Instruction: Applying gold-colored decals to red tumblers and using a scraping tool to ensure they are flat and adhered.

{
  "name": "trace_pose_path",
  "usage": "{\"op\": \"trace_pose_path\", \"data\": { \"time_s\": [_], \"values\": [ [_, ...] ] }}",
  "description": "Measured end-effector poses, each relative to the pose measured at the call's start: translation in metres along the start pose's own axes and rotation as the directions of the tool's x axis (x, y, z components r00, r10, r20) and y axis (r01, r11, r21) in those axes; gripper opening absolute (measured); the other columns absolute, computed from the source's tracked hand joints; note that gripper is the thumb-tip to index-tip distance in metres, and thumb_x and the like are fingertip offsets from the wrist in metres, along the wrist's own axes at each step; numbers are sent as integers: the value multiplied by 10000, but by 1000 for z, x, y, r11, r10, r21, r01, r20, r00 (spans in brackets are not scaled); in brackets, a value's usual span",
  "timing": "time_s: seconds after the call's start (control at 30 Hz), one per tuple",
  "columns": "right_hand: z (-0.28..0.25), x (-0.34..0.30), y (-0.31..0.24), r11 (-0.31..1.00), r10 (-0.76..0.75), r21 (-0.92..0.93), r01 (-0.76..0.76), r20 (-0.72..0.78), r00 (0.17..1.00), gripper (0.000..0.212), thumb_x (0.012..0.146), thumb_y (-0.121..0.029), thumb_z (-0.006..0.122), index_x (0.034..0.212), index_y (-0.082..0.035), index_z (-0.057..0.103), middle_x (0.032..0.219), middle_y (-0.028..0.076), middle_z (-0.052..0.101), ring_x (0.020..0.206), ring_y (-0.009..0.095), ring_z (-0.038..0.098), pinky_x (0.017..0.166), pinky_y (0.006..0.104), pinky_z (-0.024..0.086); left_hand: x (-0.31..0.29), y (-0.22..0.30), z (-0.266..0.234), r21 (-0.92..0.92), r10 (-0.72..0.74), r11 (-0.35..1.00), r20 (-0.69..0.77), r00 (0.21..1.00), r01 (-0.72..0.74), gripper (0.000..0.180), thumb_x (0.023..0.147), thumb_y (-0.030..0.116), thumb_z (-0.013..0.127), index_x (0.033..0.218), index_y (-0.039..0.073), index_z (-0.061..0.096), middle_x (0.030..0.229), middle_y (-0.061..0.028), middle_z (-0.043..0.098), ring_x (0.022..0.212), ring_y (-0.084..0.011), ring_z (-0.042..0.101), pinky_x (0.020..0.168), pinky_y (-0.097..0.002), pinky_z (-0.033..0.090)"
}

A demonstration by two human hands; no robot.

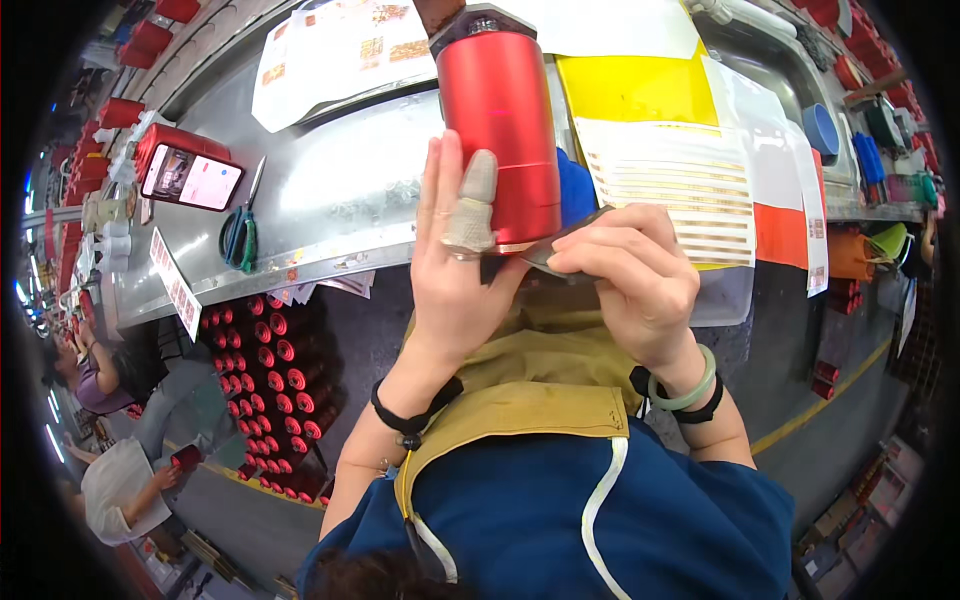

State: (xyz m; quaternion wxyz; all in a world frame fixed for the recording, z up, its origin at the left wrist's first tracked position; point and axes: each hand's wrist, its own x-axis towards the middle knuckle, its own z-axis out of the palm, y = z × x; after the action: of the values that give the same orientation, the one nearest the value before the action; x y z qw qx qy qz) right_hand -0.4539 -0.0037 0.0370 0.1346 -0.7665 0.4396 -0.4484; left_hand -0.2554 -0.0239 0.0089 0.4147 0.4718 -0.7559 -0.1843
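A glossy red metal cylinder (500, 120) lies on its side above the bench's near edge, its far end against a dark metal fitting (480, 22). My left hand (455, 270) rests against its left side with fingers stretched out. A pale fabric cover (474, 205) wraps one finger, and the thumb reaches the cylinder's near end. My right hand (640, 280) pinches a thin, dark, flat blade-like piece (548, 250) at that same end, touching or very close to the rim. Its exact kind is unclear. Something blue (575, 188) shows partly behind the cylinder.
On the metal bench (340, 180) lie green-handled scissors (240, 238), a lit phone (192, 178) leaning on a red box, and printed sheets (345, 55). To the right is a sheet of gold-striped strips (670, 185). Many red cylinders (270, 380) stand below left; people work farther left.
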Motion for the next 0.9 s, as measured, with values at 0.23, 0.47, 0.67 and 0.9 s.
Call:
{"op": "trace_pose_path", "data": {
  "time_s": [0.23, 0.47, 0.67, 0.9],
  "values": [
    [1, -4, 0, 1000, -18, 14, 18, -6, 1000, 204, 733, 0, 711, 902, -96, 771, 923, -2, 756, 870, 204, 666, 817, 342, 503, -12, -8, 1, -103, -114, 988, 1, 994, 113, 824, 811, -1, 802, 1538, -61, 420, 1579, -333, 399, 1419, -465, 478, 1109, -466, 475],
    [2, -4, -4, 999, -33, -32, 32, -39, 999, 215, 731, -8, 711, 919, -97, 768, 916, 2, 747, 860, 207, 666, 807, 355, 491, 1, 1, 5, 186, 141, 974, -61, 988, -127, 844, 795, 22, 826, 1534, -59, 427, 1585, -324, 395, 1402, -475, 492, 1099, -461, 484],
    [-4, -3, -5, 999, -13, 44, 12, 11, 1000, 242, 723, 11, 709, 935, -90, 769, 918, 16, 740, 832, 220, 631, 790, 344, 482, -10, -8, 3, -80, -82, 994, -52, 995, 77, 866, 775, 46, 853, 1528, -56, 438, 1550, -314, 451, 1377, -466, 524, 1097, -465, 485],
    [-7, -1, -9, 999, -46, -11, 48, 140, 989, 234, 720, 16, 706, 924, -82, 765, 923, 16, 741, 823, 221, 627, 781, 350, 487, -10, -9, 3, -44, -65, 997, -63, 996, 62, 826, 805, 14, 816, 1536, -52, 435, 1552, -242, 501, 1392, -363, 548, 1149, -423, 435]
  ]
}}
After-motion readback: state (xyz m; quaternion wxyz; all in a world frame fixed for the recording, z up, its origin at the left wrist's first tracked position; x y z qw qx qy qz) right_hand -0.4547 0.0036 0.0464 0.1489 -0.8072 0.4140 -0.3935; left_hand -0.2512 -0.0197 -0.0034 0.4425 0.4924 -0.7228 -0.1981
